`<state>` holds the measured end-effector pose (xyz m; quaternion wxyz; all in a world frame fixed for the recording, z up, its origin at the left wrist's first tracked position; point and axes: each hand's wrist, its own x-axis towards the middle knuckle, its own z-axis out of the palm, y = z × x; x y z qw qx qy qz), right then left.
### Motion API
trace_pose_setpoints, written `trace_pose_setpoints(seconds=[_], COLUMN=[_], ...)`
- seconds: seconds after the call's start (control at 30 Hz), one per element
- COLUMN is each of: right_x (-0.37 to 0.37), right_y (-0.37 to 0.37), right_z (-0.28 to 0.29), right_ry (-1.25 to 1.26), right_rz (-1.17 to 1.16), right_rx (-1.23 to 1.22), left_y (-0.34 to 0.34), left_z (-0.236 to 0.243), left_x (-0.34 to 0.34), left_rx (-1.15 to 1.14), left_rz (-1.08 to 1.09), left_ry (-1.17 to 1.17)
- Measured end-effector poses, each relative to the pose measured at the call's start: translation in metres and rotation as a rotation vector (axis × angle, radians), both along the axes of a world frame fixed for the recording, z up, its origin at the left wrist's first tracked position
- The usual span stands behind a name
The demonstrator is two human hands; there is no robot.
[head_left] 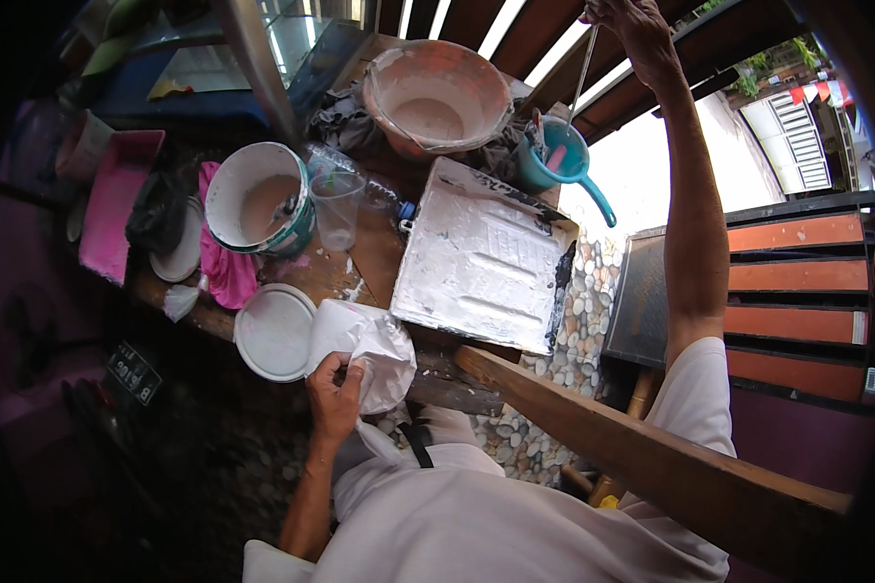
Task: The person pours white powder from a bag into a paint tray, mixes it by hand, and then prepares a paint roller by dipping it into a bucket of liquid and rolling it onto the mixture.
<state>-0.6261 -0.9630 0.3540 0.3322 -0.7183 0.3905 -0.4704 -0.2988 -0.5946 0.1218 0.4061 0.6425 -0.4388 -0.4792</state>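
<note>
My left hand (pixel 338 387) grips a crumpled white plastic bag (pixel 377 340) at the table's front edge, beside a round white lid (pixel 267 325). My right hand (pixel 632 34) is raised high at the top right, closed on a thin metal rod (pixel 583 73). The rod reaches down toward a turquoise dipper (pixel 588 194) with a pink item inside; whether it touches that item is unclear. A square tray (pixel 467 257) coated in white paint lies between my hands on the wooden table (pixel 360 267).
Behind are two paint buckets (pixel 287 243) (pixel 394 73) and a plastic cup (pixel 337 214). A pink tray (pixel 112 233) sits left. A wooden beam (pixel 632 437) crosses at lower right, near a slatted gate (pixel 795 316). Pebbled floor (pixel 583 282) shows beside the table.
</note>
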Motion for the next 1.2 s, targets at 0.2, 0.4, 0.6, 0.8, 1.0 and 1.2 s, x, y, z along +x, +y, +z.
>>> trace_pose_setpoints(seconds=[0.2, 0.4, 0.6, 0.8, 1.0, 1.2], right_x=[-0.017, -0.025, -0.037, -0.024, -0.041, -0.048], right_y=[-0.014, -0.018, -0.009, -0.006, 0.010, 0.011], right_z=[0.015, -0.003, 0.002, -0.033, -0.044, -0.042], right_ry=[0.059, 0.229, 0.302, 0.145, 0.410, 0.438], right_rz=[-0.262, -0.434, -0.390, -0.420, -0.513, -0.561], right_rx=[-0.035, -0.341, -0.293, -0.192, -0.185, -0.119], left_y=[-0.001, 0.000, -0.002, 0.002, 0.001, -0.010], left_z=[0.000, -0.002, -0.002, 0.009, 0.023, 0.048], left_x=[0.000, -0.002, -0.005, -0.003, 0.006, 0.021], left_rx=[0.019, 0.023, 0.031, 0.020, -0.143, -0.176], left_rz=[0.018, 0.033, 0.015, 0.033, -0.069, -0.013], left_ry=[0.020, 0.005, 0.023, -0.033, -0.140, -0.125])
